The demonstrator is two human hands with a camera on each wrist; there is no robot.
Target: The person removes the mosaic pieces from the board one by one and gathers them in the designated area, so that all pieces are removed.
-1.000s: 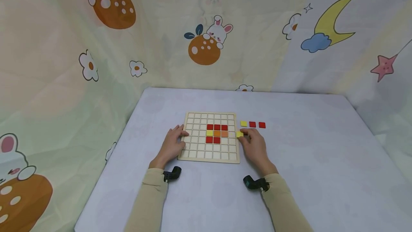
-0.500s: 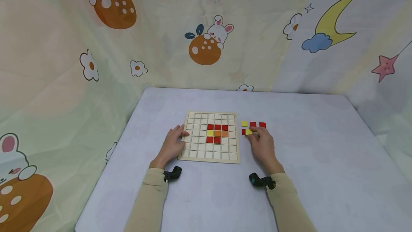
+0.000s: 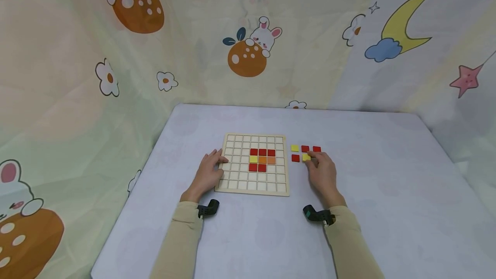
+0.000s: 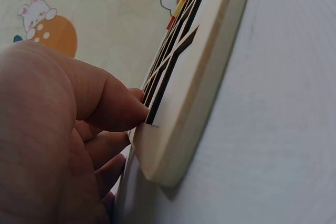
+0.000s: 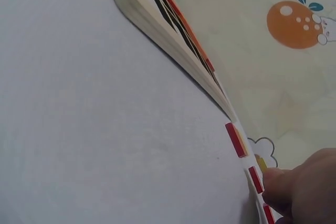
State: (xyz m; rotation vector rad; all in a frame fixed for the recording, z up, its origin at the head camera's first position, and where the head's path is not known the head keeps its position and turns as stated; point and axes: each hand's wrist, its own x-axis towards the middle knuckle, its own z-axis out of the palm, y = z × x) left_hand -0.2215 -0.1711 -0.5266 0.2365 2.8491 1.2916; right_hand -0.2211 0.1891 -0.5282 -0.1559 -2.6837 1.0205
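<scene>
1 board is lying flat on the table, carrying 8 tiles: 3 red tiles are filling the far row, 1 yellow piece and 2 orange tiles the middle row, and 2 red pieces the near row. 1 left hand is holding the board's left edge, thumb on top and fingers against the side. 1 right hand is pinching 1 yellow tile just beside 1 red tile, right of the board. Just beyond, 1 yellow square and 2 red squares are lying in 1 row.
</scene>
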